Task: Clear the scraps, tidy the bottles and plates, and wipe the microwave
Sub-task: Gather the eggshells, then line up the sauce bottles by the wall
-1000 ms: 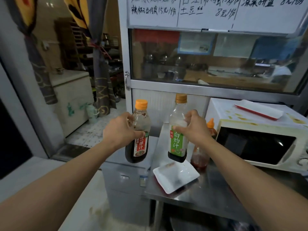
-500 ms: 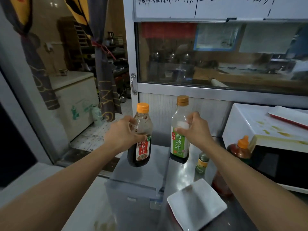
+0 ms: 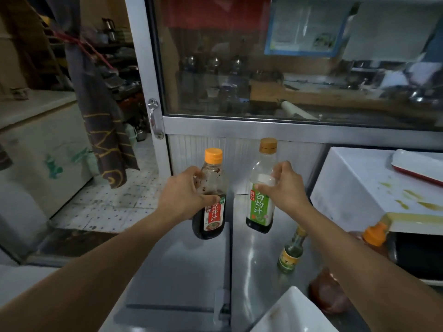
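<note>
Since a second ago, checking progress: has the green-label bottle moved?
Yes. The green-label bottle has left the plate, moving back toward the cabinet.

Red-label bottle (image 3: 211, 200); green-label bottle (image 3: 261, 190); both upright

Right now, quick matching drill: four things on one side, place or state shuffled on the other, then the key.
Things:
1. red-label bottle
2. green-label bottle
3. small green bottle
4. red-edged tray

Places or states:
A. on top of the microwave
B. held in the right hand
C. standing on the steel counter, untouched
D. held in the left hand

Pairs: 1-D, 2-B, 3-C, 4-A
</note>
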